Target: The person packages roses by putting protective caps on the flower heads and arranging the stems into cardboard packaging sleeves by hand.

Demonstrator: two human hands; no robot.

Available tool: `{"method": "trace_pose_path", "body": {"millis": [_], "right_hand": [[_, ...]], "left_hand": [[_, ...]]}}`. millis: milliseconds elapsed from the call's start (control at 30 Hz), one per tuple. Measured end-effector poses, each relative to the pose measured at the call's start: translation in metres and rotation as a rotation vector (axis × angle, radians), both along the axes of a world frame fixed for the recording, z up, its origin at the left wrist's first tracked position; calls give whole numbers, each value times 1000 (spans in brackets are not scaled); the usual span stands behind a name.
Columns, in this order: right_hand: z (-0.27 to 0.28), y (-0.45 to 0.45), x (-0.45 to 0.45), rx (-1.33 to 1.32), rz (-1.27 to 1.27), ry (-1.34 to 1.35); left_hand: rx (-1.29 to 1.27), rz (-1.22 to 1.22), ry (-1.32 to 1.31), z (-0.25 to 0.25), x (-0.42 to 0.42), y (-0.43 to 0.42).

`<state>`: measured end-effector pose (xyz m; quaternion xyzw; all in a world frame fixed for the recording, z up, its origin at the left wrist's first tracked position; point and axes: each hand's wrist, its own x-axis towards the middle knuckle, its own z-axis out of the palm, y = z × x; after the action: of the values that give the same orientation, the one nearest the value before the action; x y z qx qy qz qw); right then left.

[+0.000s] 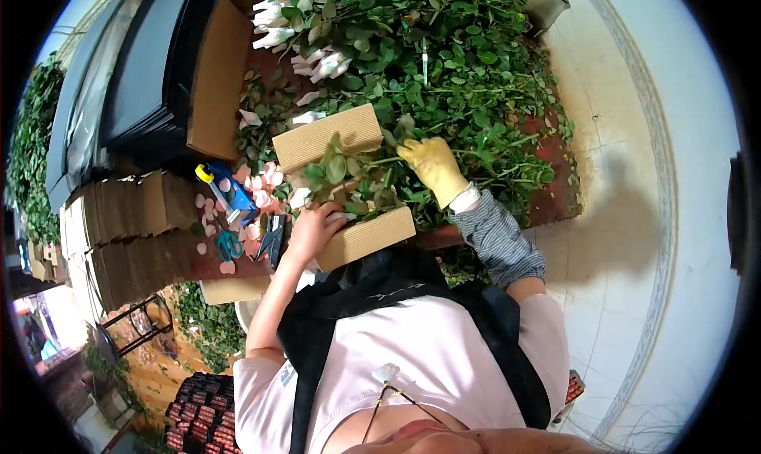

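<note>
My bare left hand (314,230) reaches between two corrugated cardboard flaps, the upper one (329,137) and the lower one (366,238). Its fingers are curled beside pale flower heads and leaves, and what they grip is partly hidden. My right hand (432,168), in a yellow glove, is closed round the stem end of a leafy rose stem (372,164) that lies over the flaps. Leaves (337,168) of this stem hang between the flaps. A pale flower head (300,198) shows just above my left hand.
Green rose stems (476,65) cover the table's far and right parts, with white-wrapped heads (273,35) at their left. Stacked cardboard (143,208) stands left. Teal scissors (229,246), a black stapler (271,241), a yellow-capped tool (216,188) and petals (265,180) lie near it.
</note>
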<state>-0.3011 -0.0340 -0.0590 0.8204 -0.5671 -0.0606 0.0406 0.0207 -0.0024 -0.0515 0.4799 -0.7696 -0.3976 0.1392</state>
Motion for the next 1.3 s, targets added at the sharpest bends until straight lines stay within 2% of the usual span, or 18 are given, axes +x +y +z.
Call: {"method": "trace_pose_path", "body": {"millis": [133,200,233,333,367,400,433,533,600,733,800,833,933,967,1067,1100,1200,1300], "right_hand": [[33,27,6,-44,-237,-125],[27,38,0,-240,-276,-152],[9,44,-6,-248,-308,-430],[-23,66,-26,-185,-261,-187],[-46,75,-26,-129,-357,-369],[-91,87,-27,-93,-551,-1218],[-94,88,-13,-199,-678,-2035],[-33,78,-22,-55,-322,-533],[-54,79,-29,-257,-230,-655],[-18,77,-44,321,-495,-1082],[21,63,-52,237,-503,-1169],[30,53,-51,-79,-447,-928],[31,14,-52,-249,-338,-663],[14,-7,-48,-112,-336,-382],[-47,-25,-57,68,-176,-14],[-55,-39,-59,255,-197,27],[-82,-71,-93,-72,-274,-340],[-14,-54,-122,-459,-281,-411]], "left_hand": [[-142,46,-107,-1,-3,8],[-406,7,-126,0,-3,8],[-461,-25,-113,5,-4,8],[-560,-165,-301,10,-4,6],[-646,-153,-314,17,-10,4],[-733,-122,-331,21,-15,1],[-585,-152,-280,18,-14,-5],[-399,-202,-121,9,-2,-19],[-336,-204,-149,13,-5,-23],[-481,-248,-226,12,-6,-17],[-388,-243,-200,15,-3,-19],[-320,-228,-117,12,-2,-20],[-243,-295,-47,5,5,-22],[-242,-278,-24,0,6,-21],[-187,-250,-8,-5,9,-20],[-139,-236,-4,-7,10,-22],[-99,-166,113,-14,12,-17],[-88,-128,70,-11,9,-14]]}}
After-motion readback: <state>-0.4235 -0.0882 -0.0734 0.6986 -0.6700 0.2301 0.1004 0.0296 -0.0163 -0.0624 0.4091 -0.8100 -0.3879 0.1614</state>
